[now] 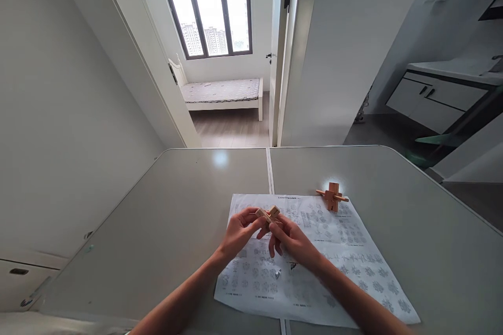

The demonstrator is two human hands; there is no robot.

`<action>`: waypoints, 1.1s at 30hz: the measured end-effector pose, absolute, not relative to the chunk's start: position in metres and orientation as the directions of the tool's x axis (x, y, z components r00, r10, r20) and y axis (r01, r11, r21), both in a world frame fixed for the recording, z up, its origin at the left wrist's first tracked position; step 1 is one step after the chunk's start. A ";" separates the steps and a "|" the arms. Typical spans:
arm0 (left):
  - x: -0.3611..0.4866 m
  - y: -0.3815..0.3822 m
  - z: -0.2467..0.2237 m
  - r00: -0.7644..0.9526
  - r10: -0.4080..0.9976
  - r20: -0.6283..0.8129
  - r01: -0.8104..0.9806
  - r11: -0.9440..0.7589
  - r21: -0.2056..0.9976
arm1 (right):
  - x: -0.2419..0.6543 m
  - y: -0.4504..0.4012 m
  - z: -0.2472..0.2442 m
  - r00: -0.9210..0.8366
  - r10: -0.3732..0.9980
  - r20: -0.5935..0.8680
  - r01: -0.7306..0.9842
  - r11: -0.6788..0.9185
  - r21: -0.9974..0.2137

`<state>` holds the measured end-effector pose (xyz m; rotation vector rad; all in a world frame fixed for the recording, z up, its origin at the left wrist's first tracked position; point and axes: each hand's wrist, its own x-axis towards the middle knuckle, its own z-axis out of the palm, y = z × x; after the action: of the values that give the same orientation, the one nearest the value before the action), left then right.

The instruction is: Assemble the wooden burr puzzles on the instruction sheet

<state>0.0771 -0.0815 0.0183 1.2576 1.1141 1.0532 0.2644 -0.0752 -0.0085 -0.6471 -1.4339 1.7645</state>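
Wooden puzzle pieces are held between both hands above a printed sheet. My left hand pinches them from the left with thumb and fingers. From the other side my right hand grips them, its lower fingers curled beneath. The pieces meet at an angle; fingers hide part of them, so I cannot tell how they join. Under the hands lies a large white instruction sheet with rows of small diagrams. At its top right edge sits a cross-shaped wooden puzzle assembly with a thin bar through it.
Two small shiny scraps lie on the sheet below my hands. The grey table has a seam down its middle and rounded far corners. Beyond it a doorway shows a bed under a window; a sink cabinet stands at right.
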 end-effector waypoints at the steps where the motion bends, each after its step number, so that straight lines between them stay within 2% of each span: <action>1: 0.076 -0.081 0.018 0.162 0.986 -0.037 0.011 0.036 0.999 | 0.265 -0.075 -0.008 -0.586 0.807 0.074 -0.247 -0.091 -0.965; 7: 0.075 -0.081 0.016 0.169 0.985 -0.046 -0.001 0.047 0.999 | 0.266 -0.075 -0.008 -0.586 0.808 0.056 -0.238 -0.105 -0.966; 17: 0.077 -0.084 0.020 0.181 0.983 -0.022 0.006 0.022 1.000 | 0.264 -0.082 -0.010 -0.501 0.858 0.108 -0.133 0.046 -0.990; 26: 0.084 -0.084 0.021 0.211 0.977 0.028 -0.039 -0.020 0.999 | 0.263 -0.075 -0.013 -0.441 0.896 0.047 -0.172 -0.033 -0.985; 30: 0.080 -0.079 0.015 0.121 0.993 -0.008 -0.079 0.018 0.997 | 0.264 -0.073 -0.015 -0.297 0.953 0.055 -0.133 0.016 -0.991; 33: 0.076 -0.075 0.012 0.041 0.999 -0.023 -0.083 0.027 0.996 | 0.268 -0.070 -0.017 -0.129 0.982 0.136 0.067 0.145 -0.987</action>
<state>0.0763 -0.0755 0.0118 1.1475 1.1303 1.2004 0.2678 -0.0696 -0.0174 -1.0967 -1.4206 1.1555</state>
